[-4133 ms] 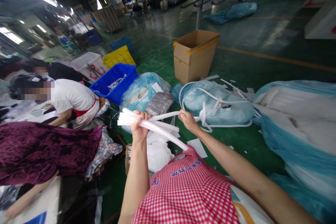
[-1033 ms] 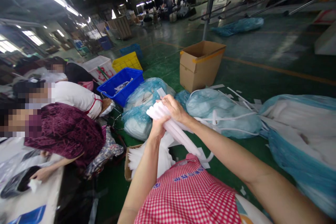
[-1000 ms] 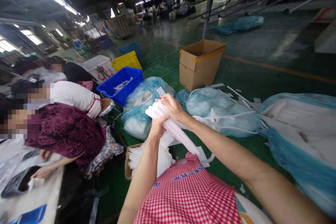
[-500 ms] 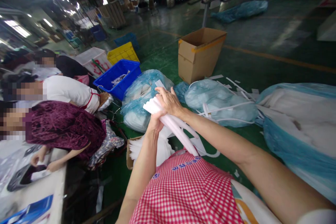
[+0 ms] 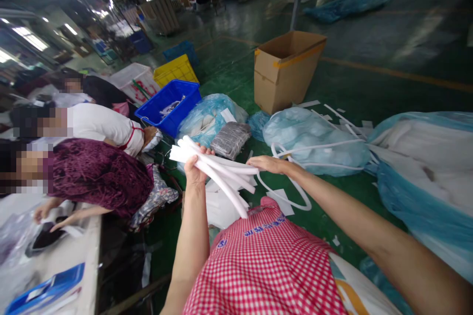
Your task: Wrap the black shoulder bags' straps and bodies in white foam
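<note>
My left hand (image 5: 195, 167) is wrapped around a bundle of white foam strips (image 5: 229, 175), thumb on the near side. The strips fan out to the right above the red checked apron, and their other ends stick out past the fist on the left. At the right-hand ends of the bundle is my right hand (image 5: 269, 163), its fingers stretched out towards the left and held close together. Its fingertips are by the strip ends; whether they touch is unclear. Below the bundle, more white pieces (image 5: 220, 206) are partly hidden behind it.
A grey wrapped bundle (image 5: 231, 139) lies beyond my hands, near blue plastic bags (image 5: 314, 133) of white material. Farther off stand a cardboard box (image 5: 271, 86) and a blue crate (image 5: 170, 108). At left, a person in a purple top (image 5: 99, 177) works at a table (image 5: 86, 251).
My right hand has moved from the left end of the bundle to its right end. The strips, earlier bunched tightly, now fan apart in my left hand, which has shifted left.
</note>
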The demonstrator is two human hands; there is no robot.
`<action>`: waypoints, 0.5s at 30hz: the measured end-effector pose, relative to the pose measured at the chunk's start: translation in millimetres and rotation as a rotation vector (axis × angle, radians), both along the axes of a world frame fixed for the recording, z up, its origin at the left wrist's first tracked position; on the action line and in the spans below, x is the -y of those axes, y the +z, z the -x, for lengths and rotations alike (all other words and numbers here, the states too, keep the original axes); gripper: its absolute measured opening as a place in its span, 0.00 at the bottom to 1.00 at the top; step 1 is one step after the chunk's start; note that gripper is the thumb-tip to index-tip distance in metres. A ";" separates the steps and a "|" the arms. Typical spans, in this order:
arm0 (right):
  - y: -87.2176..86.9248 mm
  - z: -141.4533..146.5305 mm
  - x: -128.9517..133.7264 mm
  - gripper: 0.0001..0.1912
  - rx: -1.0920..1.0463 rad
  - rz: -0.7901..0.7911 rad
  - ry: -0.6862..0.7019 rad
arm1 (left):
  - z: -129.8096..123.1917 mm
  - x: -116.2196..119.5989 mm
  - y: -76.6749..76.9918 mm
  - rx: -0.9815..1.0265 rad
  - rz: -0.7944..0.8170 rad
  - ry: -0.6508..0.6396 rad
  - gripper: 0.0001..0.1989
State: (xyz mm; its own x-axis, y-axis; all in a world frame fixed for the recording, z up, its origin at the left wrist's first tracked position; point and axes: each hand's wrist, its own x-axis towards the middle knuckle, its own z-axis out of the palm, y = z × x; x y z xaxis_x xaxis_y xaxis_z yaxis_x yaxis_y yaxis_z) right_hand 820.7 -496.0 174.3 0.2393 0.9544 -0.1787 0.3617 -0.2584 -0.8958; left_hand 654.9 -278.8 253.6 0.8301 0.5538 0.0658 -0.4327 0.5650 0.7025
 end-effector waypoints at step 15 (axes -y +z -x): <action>-12.1 12.5 4.2 0.09 0.146 -0.095 -0.609 | -3.3 12.3 6.5 -0.028 -0.053 0.012 0.23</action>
State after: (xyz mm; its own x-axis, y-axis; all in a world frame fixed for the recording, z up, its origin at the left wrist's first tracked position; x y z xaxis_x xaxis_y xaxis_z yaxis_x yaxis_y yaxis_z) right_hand 808.3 -500.3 162.2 0.7600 0.6495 -0.0245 0.2950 -0.3783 -0.8774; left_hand 658.2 -291.1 260.0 0.8253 0.5601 0.0717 -0.4188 0.5220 0.7431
